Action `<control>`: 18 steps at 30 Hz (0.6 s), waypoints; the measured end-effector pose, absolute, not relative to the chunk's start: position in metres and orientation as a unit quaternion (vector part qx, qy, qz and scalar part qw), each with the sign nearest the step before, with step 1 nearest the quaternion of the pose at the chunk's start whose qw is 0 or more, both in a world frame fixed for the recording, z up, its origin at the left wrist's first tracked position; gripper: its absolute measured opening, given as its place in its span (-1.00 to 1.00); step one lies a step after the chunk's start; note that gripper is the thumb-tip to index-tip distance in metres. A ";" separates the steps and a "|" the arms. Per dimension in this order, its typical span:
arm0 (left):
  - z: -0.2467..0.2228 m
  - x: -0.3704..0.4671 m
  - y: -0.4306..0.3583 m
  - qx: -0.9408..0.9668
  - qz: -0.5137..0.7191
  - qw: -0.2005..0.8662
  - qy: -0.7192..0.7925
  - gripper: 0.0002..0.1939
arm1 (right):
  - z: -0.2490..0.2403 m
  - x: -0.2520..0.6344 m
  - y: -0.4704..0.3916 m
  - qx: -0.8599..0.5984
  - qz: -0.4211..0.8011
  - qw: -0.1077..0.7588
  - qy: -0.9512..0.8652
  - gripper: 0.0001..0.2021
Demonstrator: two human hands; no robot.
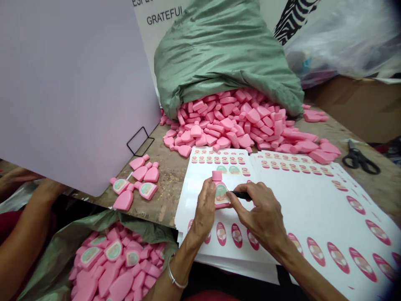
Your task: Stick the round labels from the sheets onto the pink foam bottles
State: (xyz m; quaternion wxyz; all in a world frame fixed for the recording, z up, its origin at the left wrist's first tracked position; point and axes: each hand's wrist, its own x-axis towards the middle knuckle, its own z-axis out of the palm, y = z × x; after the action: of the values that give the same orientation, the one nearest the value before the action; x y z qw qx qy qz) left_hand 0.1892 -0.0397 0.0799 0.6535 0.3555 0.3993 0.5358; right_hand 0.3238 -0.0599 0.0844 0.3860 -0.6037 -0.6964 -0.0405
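My left hand (204,207) is closed round the left side of a small pink bottle (217,176), which stands upright, cap up, above a stack of sticker sheets. A green and cream label (221,193) covers its front. My right hand (261,213) grips a black pen-like tool (242,195), its fingertips at the bottle's right edge; the tool's tip is hidden. Under both hands lie the white sticker sheets (200,184), with small stickers at the top and pink oval ones (237,235) near the front. A second stack (300,200) lies to the right.
Unlabelled pink bottles (225,121) spill from a green sack (219,50) at the back. Several bottles (123,200) lie left, near a black wire stand (140,142). Below is an open bag of bottles (115,276). Black scissors (360,160) lie right. Another person's arm (28,225) is far left.
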 end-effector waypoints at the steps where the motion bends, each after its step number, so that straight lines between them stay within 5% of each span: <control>1: 0.080 0.192 -0.041 0.376 0.539 0.638 0.400 -0.72 | 0.085 0.323 -0.061 -0.601 -0.077 0.375 -0.702 -0.88; 6: 0.078 0.199 -0.045 0.461 0.548 0.556 0.422 -0.66 | 0.089 0.323 -0.067 -0.589 -0.181 0.318 -0.721 -0.88; 10: 0.080 0.192 -0.041 0.399 0.547 0.601 0.424 -0.61 | 0.093 0.332 -0.071 -0.628 -0.194 0.286 -0.698 -0.82; 18: 0.087 0.187 -0.044 0.339 0.520 0.671 0.404 -0.65 | 0.096 0.328 -0.064 -0.610 0.285 0.410 -0.615 -0.73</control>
State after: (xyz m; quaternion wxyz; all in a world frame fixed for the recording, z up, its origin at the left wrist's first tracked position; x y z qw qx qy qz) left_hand 0.1872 -0.0445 0.0874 0.6713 0.3391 0.4044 0.5204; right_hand 0.3279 -0.0638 0.0959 0.4104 -0.6098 -0.6151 0.2853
